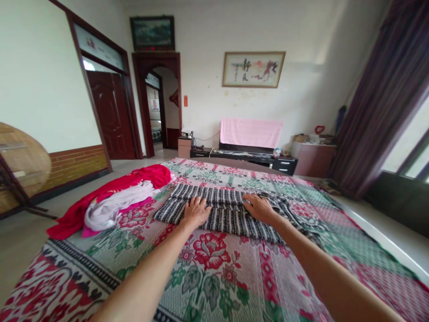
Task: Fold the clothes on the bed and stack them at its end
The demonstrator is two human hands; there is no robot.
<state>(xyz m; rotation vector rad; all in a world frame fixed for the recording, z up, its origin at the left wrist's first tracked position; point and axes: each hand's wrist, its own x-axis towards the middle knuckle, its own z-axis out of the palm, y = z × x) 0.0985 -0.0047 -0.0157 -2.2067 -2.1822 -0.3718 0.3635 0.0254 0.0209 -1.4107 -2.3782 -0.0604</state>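
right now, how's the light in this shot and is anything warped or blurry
In the head view, daylight shows at the right-hand window; same view, wide-angle distortion slants the curtain and dark red door; also head view, small writing on the calligraphy picture is too soft to read, though the striped cloth reads clearly.

The left hand (pixel 197 211) is bare, and so is the slim left forearm (pixel 156 268) behind it. The right hand (pixel 260 208) is likewise bare, its smooth wrist (pixel 277 220) meeting a right forearm (pixel 318 268) that broadens farther back.
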